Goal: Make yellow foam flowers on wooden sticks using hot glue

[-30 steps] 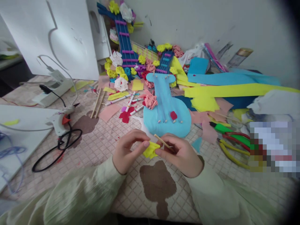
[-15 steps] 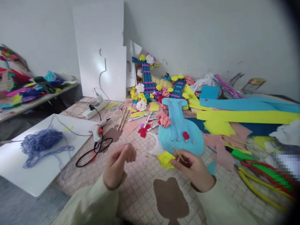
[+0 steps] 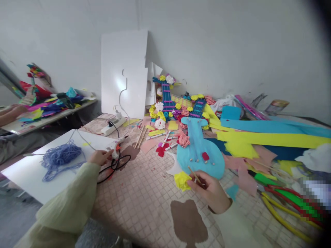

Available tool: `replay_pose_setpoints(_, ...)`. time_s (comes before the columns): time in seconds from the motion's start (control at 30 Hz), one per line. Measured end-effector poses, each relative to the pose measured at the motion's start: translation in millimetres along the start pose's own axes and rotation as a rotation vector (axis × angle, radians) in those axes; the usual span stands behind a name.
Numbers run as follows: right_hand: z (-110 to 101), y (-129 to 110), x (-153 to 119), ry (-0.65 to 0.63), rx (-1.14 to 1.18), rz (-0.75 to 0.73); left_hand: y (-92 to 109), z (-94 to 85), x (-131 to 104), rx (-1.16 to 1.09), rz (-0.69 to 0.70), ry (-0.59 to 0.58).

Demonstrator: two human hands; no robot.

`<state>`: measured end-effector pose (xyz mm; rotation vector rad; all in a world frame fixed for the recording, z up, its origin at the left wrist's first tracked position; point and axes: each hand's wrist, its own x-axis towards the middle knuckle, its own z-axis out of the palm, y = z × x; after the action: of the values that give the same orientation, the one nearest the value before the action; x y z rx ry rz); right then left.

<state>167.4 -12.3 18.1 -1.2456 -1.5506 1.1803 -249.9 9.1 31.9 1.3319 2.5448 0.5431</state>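
My right hand [image 3: 210, 189] pinches a yellow crepe-paper flower [image 3: 182, 181], with a thin wooden stick [image 3: 194, 174] also between its fingers. Just beyond it lies a light blue guitar-shaped piece [image 3: 199, 151] with a red patch and a pink paper flower [image 3: 183, 140] on its left edge. Over on the left, my left hand [image 3: 100, 157] is at the white hot glue gun [image 3: 113, 150], fingertips against its body; whether the fingers close round it is too small to tell. The gun's black cable [image 3: 121, 165] loops beside it.
Blue-purple yarn [image 3: 60, 155] lies on a white board [image 3: 31, 187] at left. A power strip [image 3: 113, 124] sits behind the glue gun. Decorated dark blue guitars [image 3: 167, 94] lean at the back. Scissors [image 3: 287, 193] and paper strips lie at right. Another person's hand [image 3: 15, 113] shows far left.
My left hand has moved left from the middle of the table to the glue gun. My right hand still holds the yellow flower and stick. The view has shifted, and another person's hand now shows.
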Motion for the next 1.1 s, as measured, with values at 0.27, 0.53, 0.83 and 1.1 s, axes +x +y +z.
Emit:
replay_pose_setpoints(0.27, 1, 4, 0, 0.004, -0.019, -0.035, 14, 3.9, 5, 0.096, -0.113, -0.141)
replay_pose_setpoints(0.53, 0, 6, 1, -0.013, -0.027, -0.036, 17, 13.0, -10, -0.085, -0.036, 0.046)
replay_pose_setpoints(0.83, -3, 3, 1, -0.049, -0.038, -0.04, 47, 13.2, -2, -0.124, 0.074, 0.236)
replay_pose_setpoints(1.1, -4, 4, 2, -0.053, -0.051, -0.027, 49, 34.5, 9, -0.015, 0.124, 0.154)
